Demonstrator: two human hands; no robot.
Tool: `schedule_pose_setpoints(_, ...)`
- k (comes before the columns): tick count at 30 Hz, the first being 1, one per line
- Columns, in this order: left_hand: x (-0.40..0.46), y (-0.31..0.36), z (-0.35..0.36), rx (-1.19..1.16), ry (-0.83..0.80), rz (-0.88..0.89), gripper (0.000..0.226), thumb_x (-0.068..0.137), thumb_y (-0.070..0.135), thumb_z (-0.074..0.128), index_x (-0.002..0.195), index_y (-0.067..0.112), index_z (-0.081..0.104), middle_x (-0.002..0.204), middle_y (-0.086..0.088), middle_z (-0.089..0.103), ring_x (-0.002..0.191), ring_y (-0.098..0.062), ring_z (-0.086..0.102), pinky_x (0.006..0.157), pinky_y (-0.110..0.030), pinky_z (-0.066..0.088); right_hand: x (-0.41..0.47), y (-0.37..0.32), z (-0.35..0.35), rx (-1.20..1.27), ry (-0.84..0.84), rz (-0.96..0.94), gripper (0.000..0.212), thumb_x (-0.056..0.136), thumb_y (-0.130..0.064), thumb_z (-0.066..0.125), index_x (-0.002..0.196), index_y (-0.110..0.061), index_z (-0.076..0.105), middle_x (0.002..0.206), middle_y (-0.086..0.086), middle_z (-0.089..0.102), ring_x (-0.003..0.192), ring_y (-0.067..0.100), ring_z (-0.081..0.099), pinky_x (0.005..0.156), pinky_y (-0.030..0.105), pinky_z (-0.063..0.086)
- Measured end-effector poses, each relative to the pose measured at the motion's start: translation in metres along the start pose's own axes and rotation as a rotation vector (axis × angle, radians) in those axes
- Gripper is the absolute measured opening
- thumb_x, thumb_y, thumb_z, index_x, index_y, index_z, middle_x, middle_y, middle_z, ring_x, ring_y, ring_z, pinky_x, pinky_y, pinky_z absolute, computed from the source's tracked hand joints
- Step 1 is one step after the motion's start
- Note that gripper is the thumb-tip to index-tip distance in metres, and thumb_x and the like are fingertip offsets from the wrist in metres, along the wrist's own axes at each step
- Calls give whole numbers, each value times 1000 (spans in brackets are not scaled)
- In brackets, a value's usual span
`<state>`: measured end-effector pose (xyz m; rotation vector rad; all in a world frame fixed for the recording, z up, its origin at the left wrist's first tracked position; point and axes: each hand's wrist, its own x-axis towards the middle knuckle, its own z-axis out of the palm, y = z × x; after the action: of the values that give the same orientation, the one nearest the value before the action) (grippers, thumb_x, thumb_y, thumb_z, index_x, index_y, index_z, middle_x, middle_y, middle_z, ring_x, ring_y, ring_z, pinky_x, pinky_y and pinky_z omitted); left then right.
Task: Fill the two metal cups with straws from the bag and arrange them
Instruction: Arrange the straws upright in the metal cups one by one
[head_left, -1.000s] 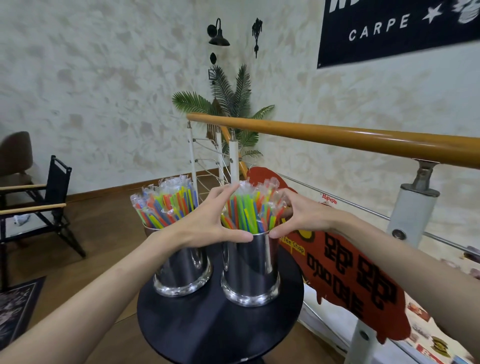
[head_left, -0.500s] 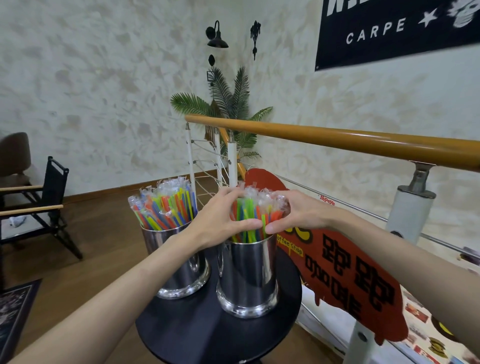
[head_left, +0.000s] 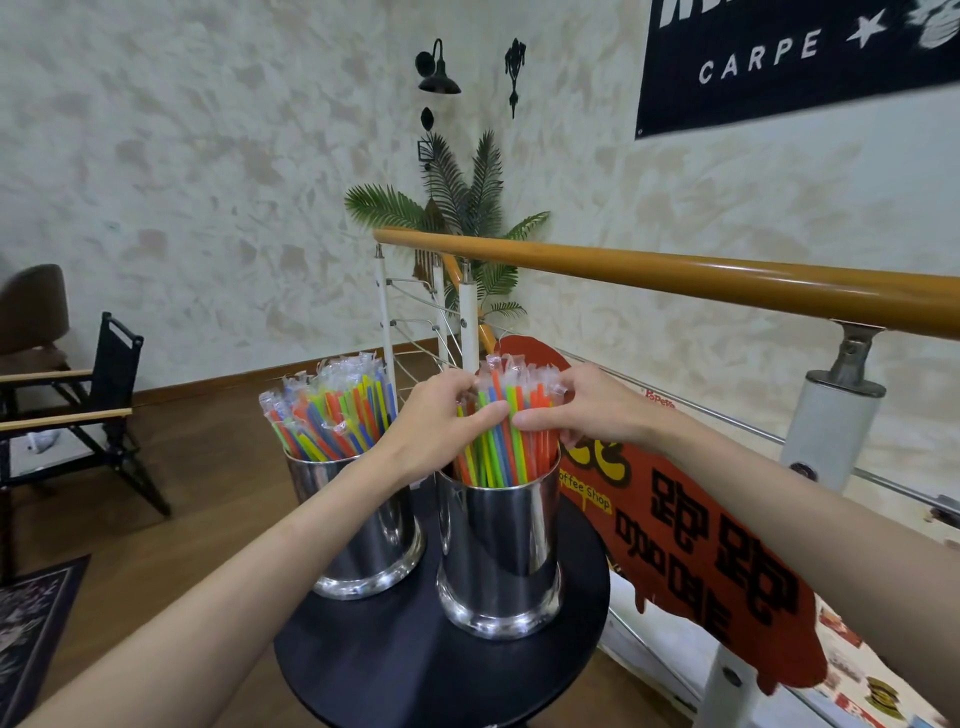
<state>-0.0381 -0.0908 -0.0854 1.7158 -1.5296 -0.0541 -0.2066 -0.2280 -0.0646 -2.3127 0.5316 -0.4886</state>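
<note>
My left hand (head_left: 441, 426) and right hand (head_left: 587, 410) wrap their fingers (head_left: 491, 413) round the bundle of bright, plastic-wrapped drinking straws (head_left: 501, 431), clamped on it from both sides just above the rim of the nearer polished metal cup (head_left: 501, 545). I judge the straws feather-light, thin and springy, and their clear sleeves slick and crinkly, so single ones could slide out of a loose hold. The best grip looks to be the one I have now: low on the bundle, near the rim, squeezing gently enough not to kink the tubes. The cup is a smooth, mirror-bright cylinder with a flared foot; it looks stiff and fairly steady, though a sideways tug on the straws could tip it. Just beside it, the second shiny metal cup (head_left: 371, 540) holds its own fanned-out straws (head_left: 332, 410). Both stand on the round matte black tabletop (head_left: 415, 665).
</note>
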Motion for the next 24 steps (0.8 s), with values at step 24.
schedule_pose_setpoints(24,-10,-2,-1,143,7,180,89,83,50,76,156,33,28,150,9,35,131,3,34,109,-21,31,-1,0,6,53,87,22,76,69,-27,94,129,-19,48,97,2,71,84,14,71,84,39,58)
